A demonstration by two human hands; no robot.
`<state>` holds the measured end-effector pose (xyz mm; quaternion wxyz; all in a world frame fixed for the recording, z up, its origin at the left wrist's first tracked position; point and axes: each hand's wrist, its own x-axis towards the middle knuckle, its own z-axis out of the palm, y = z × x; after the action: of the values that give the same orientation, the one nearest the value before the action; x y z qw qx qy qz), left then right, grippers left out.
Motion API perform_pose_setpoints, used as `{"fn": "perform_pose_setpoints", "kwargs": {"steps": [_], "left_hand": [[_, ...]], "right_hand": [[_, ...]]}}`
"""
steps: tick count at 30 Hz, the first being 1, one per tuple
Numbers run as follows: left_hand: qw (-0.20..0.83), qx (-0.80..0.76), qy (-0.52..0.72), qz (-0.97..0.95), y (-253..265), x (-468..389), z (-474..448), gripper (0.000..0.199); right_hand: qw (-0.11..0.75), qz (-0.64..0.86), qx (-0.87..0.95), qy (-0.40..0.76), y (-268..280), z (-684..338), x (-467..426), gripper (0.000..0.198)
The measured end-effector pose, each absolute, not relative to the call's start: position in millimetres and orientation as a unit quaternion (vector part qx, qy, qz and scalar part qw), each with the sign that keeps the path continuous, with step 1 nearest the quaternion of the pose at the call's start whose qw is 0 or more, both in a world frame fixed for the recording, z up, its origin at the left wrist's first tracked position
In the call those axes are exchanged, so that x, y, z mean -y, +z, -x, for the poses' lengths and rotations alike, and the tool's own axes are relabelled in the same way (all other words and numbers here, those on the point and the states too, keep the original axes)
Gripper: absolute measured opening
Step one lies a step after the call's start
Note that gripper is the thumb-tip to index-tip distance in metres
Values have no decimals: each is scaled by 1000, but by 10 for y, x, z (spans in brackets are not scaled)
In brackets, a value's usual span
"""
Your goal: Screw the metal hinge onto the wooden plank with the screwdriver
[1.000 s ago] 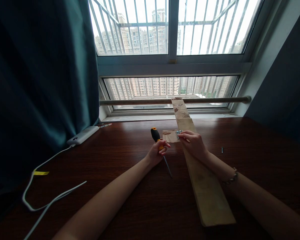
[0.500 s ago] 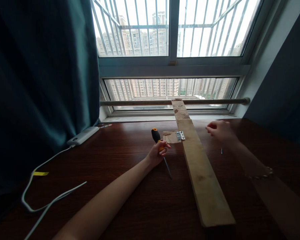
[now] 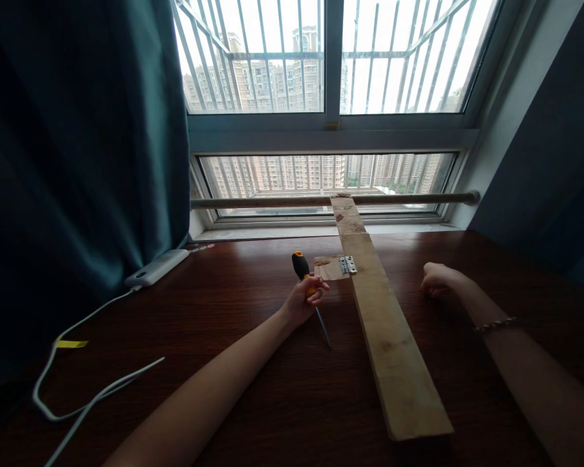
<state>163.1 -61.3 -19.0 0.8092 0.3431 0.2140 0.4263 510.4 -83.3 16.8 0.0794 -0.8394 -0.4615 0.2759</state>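
With the left hand [image 3: 308,295], gripping a screwdriver [image 3: 300,266], clamped around its black and orange handle, with the shaft slanting down to the right over the tabletop [image 3: 233,292], left of a long board [image 3: 394,337]. Held in much the same spot as in both earlier frames. With the right hand [image 3: 440,279], reaching down at the tabletop beyond the board's right edge, with fingers curled together; cannot tell whether pinched on anything. Over the board at the silver hinge [image 3: 348,264] one second ago, then blurred and farther up, now lowered over the place where a small screw showed before, and hiding it from view. Left fully in sight since then: the hinge, bridging the board's left edge and a small wooden piece [image 3: 326,268]. Running away from the near side, the board, with a narrower strip at its far end, up to a horizontal bar [image 3: 267,202]; cannot tell whether touching it. Farther left on the tabletop, a white box [image 3: 157,266] with a white cable [image 3: 148,364] and a yellow tag [image 3: 73,344]. Beyond, a dark curtain [image 3: 102,130] beside a window with bars outside, all shifted slightly leftward in view since half a second ago.
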Motion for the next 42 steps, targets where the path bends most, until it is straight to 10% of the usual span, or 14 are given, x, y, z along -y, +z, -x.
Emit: {"fn": "perform_pose_setpoints", "kwargs": {"steps": [10,37,42], "left_hand": [[810,-222,426,-336,-152,640,-1635,11],[811,-219,426,-335,-187,626,-1631,11],[812,-218,426,-335,-190,620,-1634,10]], "right_hand": [[508,502,666,215,484,-3988,956,19],[420,532,734,-37,261,-3751,958,6],[414,458,787,1,351,-3860,845,74]]}}
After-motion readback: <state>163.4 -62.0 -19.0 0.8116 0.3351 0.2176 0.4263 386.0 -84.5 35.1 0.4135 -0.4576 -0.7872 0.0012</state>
